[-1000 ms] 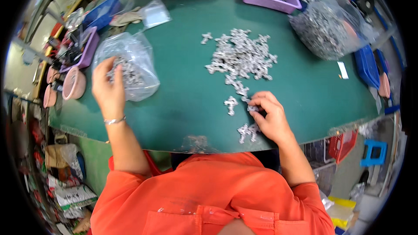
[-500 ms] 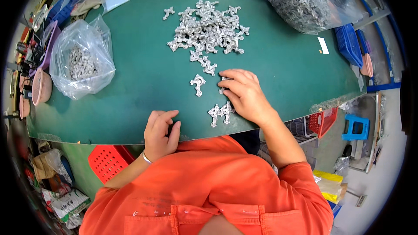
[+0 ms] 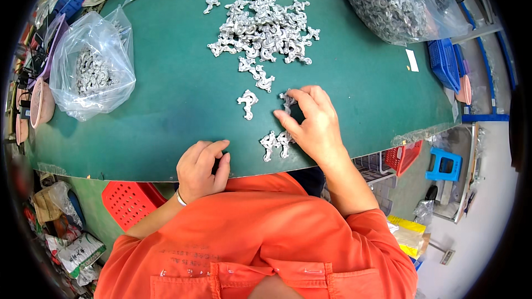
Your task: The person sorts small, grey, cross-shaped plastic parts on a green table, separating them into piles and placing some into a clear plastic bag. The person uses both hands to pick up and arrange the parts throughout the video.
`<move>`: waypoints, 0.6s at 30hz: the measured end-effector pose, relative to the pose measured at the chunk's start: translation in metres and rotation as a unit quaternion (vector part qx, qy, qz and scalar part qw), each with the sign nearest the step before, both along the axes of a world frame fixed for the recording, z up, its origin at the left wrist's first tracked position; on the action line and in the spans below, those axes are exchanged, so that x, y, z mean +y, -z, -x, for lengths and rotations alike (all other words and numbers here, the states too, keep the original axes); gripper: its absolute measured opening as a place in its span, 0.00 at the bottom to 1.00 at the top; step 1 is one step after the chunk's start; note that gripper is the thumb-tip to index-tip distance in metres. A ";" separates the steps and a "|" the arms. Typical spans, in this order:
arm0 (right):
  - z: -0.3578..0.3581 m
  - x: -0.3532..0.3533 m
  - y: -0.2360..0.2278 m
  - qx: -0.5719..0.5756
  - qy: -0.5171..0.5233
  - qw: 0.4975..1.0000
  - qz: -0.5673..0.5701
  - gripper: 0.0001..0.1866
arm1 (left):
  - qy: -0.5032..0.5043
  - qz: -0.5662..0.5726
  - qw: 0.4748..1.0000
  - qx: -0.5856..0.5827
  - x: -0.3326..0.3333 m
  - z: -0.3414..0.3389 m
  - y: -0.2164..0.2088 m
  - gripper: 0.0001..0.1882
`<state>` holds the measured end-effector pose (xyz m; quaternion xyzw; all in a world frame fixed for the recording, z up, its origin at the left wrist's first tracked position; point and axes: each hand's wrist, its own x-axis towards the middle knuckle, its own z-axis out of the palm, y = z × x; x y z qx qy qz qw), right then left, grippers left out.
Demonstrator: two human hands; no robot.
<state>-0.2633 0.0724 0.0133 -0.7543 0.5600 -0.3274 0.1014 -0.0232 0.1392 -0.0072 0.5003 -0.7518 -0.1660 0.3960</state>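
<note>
My right hand [image 3: 318, 127] is over the table, thumb and forefinger closed around the two ends of a small silver metal casting [image 3: 287, 102]. Just below that hand, a pair of similar castings [image 3: 269, 145] lies side by side, partly covered at the right by my thumb. A single casting [image 3: 247, 103] lies left of my right hand. My left hand [image 3: 200, 170] rests at the table's near edge, fingers loosely bent, thumb apart, holding nothing. Farther off is a heap of castings [image 3: 265, 27], with a few trailing from it toward me.
A clear plastic bag [image 3: 91, 69] of castings stands on the green table [image 3: 172, 94] at left. A larger filled bag [image 3: 388, 8] sits at the far right, near a white slip [image 3: 412, 60] and blue baskets [image 3: 442, 63]. A red basket [image 3: 130, 202] is below the near edge.
My right thumb and forefinger have spread wider around the casting, which now shows more between them. The whole view has shifted slightly. My left hand stays at the edge.
</note>
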 end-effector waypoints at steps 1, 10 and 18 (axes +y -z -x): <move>0.001 0.001 -0.001 -0.025 0.014 0.999 -0.023 0.14 | -0.001 -0.002 1.000 0.002 0.000 0.000 0.000 0.18; 0.037 0.002 -0.009 -0.019 0.099 0.992 -0.081 0.05 | 0.010 0.008 1.000 0.016 -0.001 0.000 0.002 0.18; 0.030 -0.001 0.001 -0.024 0.051 0.997 -0.049 0.10 | 0.008 -0.005 1.000 0.005 -0.001 -0.001 0.000 0.17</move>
